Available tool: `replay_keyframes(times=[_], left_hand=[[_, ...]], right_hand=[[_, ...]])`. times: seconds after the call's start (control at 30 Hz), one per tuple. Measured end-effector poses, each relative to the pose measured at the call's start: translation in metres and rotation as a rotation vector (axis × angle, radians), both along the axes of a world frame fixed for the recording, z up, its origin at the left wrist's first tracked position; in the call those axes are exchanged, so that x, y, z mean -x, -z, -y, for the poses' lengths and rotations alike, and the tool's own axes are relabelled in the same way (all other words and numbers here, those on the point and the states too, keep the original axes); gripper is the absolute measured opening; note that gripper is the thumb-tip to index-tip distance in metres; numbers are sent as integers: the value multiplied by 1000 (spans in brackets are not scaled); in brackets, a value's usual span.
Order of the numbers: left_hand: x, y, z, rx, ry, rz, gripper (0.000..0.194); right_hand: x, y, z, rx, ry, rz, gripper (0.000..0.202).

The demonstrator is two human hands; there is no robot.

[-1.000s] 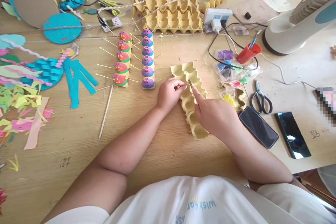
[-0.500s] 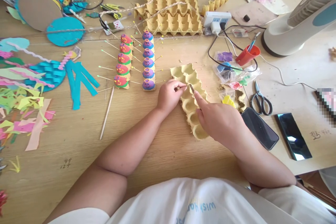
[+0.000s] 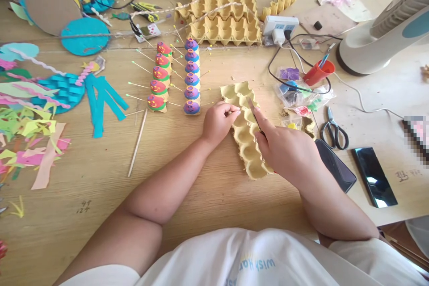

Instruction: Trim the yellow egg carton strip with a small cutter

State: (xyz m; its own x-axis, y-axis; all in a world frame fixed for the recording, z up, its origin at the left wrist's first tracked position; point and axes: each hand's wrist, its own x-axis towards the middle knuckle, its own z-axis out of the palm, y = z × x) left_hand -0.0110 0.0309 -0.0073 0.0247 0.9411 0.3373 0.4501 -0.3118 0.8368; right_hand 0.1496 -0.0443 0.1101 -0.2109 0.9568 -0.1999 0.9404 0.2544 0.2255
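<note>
A two-row strip of yellow egg carton [image 3: 248, 147] lies cup side up on the table in front of me. My left hand [image 3: 219, 120] is closed at its left edge, thumb and fingers pinched on the carton. My right hand [image 3: 284, 147] is wrapped round a slim knife [image 3: 254, 111], index finger stretched along its back. The knife's tip rests over the carton's far cups; most of its handle is hidden in my palm. Left of the carton stand a row of red-and-green painted carton cups [image 3: 157, 86] and a row of purple painted cups [image 3: 191, 80], with pin-like feelers.
Egg trays [image 3: 223, 27] and a power strip [image 3: 279, 24] lie at the back. To the right are scissors [image 3: 331, 127], two phones [image 3: 374, 178], a red cup [image 3: 318, 73], clay bags and a fan [image 3: 372, 40]. A wooden stick [image 3: 137, 143] and paper scraps [image 3: 27, 138] lie left.
My right hand has shifted slightly right, with the knife turned so that more of its blade shows. My left hand keeps its place at the carton's edge.
</note>
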Motion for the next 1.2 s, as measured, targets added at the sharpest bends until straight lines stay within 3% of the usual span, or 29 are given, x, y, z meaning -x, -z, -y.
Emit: replay_keyframes(times=[0.83, 1.2], left_hand=[[1, -4, 0, 39, 9, -36, 3], [0, -3, -1, 34, 10, -47, 4]], right_hand=[[11, 13, -1, 66, -30, 40, 63], [13, 9, -1, 90, -23, 38, 66]])
